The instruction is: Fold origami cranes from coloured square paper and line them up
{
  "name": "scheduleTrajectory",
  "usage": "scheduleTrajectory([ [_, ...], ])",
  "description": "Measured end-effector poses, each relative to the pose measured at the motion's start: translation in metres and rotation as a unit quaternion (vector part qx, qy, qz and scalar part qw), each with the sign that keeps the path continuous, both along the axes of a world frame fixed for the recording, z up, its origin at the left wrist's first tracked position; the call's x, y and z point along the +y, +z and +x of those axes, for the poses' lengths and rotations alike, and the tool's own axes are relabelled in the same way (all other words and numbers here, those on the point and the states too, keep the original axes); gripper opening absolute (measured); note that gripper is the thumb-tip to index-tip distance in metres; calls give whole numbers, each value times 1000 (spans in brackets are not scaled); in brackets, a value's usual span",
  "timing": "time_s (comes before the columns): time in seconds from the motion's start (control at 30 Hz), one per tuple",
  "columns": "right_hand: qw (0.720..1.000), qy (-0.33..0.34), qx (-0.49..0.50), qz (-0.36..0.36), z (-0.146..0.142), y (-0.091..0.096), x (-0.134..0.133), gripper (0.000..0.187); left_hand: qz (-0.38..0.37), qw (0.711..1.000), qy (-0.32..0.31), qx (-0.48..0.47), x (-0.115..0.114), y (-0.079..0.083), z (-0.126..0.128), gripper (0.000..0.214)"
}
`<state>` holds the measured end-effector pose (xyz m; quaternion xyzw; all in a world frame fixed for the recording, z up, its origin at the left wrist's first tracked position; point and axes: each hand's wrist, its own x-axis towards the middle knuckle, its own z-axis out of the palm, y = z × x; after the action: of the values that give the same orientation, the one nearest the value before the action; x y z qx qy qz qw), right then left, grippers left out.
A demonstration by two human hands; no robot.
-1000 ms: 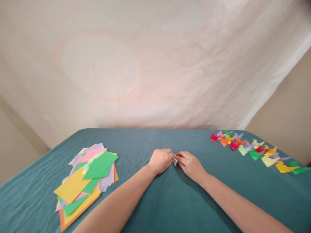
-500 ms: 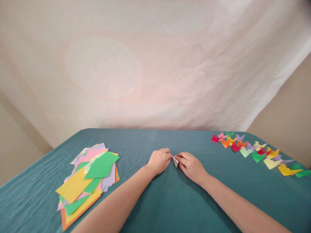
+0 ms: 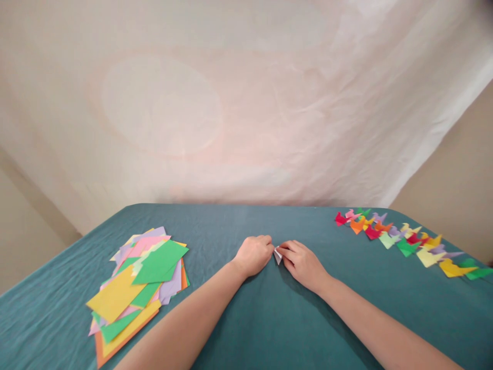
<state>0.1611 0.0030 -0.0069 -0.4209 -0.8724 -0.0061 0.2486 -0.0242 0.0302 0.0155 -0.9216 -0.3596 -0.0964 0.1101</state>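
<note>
My left hand (image 3: 254,255) and right hand (image 3: 302,263) pinch a small white folded paper piece (image 3: 278,255) between their fingertips. It sits low over the teal-clothed worktop (image 3: 269,318).

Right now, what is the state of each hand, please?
Left hand: closed, pinching the small white folded paper.
Right hand: closed, pinching the same paper.

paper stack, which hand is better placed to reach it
Left, likely: the left hand lies nearer the stack; the right hand would have to cross over it. Both pinch the small fold.
</note>
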Motion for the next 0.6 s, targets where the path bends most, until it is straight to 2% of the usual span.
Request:
scheduleTrajectory([
  [0.37,1000,10,7,6,-2,2,-1,28,20,1000,-12,7,2,3,3,20],
  [0.6,1000,6,8,-6,-1,1,-2,35,-2,1000,2,6,0,4,1,20],
])
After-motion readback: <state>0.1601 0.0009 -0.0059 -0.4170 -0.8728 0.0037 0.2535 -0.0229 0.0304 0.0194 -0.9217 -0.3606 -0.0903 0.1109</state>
